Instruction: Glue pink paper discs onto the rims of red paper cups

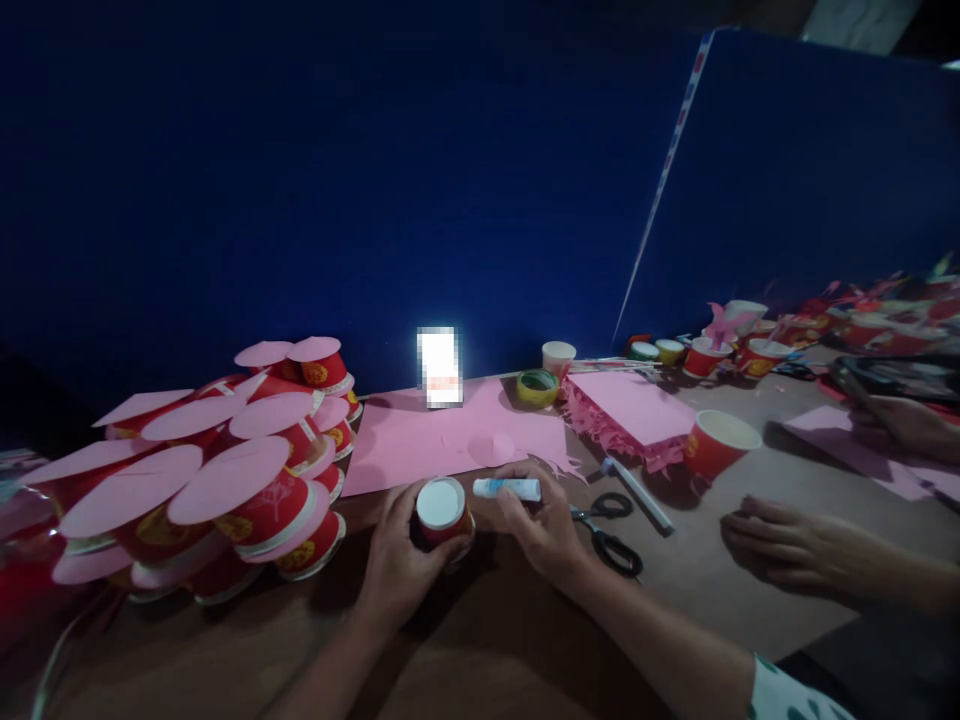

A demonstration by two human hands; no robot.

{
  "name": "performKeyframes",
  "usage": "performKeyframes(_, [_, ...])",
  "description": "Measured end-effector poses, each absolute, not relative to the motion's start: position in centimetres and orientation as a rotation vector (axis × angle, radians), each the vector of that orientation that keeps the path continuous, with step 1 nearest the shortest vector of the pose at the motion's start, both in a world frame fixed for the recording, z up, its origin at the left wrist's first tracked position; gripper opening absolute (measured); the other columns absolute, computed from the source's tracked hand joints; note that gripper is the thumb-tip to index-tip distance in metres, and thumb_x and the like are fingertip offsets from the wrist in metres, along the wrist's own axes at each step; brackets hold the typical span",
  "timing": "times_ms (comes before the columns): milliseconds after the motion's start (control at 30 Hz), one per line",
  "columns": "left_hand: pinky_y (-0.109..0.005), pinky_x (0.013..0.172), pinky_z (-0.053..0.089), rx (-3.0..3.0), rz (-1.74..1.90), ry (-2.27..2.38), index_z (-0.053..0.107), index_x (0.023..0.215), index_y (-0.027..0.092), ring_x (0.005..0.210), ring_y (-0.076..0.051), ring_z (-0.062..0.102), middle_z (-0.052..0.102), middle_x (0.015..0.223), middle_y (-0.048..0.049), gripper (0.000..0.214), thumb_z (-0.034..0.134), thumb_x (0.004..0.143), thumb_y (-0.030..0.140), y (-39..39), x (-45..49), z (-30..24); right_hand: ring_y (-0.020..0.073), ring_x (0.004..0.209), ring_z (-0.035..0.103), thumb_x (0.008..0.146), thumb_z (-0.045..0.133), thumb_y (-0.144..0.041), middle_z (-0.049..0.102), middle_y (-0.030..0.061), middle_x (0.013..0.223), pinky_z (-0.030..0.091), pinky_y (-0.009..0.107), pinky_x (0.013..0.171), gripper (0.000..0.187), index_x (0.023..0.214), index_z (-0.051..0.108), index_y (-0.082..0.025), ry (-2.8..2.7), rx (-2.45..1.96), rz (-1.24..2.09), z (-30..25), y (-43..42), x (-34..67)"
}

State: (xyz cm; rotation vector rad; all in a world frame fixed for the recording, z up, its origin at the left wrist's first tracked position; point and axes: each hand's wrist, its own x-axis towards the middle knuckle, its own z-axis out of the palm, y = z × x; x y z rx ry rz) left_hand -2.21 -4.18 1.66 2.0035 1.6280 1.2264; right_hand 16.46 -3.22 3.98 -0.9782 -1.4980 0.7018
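Observation:
My left hand (pixel 397 560) is wrapped round a small red paper cup (pixel 442 512) that stands upside down on the table, its white bottom facing up. My right hand (pixel 541 530) holds a white and blue glue stick (pixel 507 489) sideways, its tip pointing left toward the cup's bottom. Just behind lies a pink paper sheet (pixel 420 435) with a pink paper circle (pixel 491 447) on it. Black scissors (pixel 611 535) rest right of my right hand.
A heap of red cups capped with pink circles (pixel 217 480) fills the left. A pink paper stack (pixel 630 405), tape roll (pixel 537 387), white marker (pixel 637 492) and tilted red cup (pixel 716 445) sit at the right. Another person's hand (pixel 787 550) rests there. Blue partitions (pixel 375 180) stand behind.

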Motion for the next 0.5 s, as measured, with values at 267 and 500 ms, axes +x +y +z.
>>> performKeyframes(267, [-0.044,0.098,0.041,2.166,1.148,1.535,0.043,0.125,0.016,0.116,-0.027,0.051,0.056,0.121,-0.0133,0.052,0.056,0.076,0.028,-4.5,-2.3,1.8,0.0117,0.058,0.05,0.083,0.055,-0.032,0.053,-0.0024,0.063,0.042,0.021,0.051,0.014,0.086,0.056,-0.018,-1.343,-0.995,0.863,3.3,-2.3,16.3])
performKeyframes(500, [-0.041,0.092,0.046,2.125,1.164,1.546,0.048,0.119,0.019,0.107,-0.026,0.057,0.061,0.115,-0.01,0.046,0.059,0.075,0.03,-4.5,-2.1,2.1,0.0147,0.065,0.059,0.083,0.055,-0.027,0.065,0.0027,0.076,0.048,0.023,0.057,0.014,0.09,0.062,-0.018,-1.475,-0.941,0.75,3.9,-3.4,16.3])
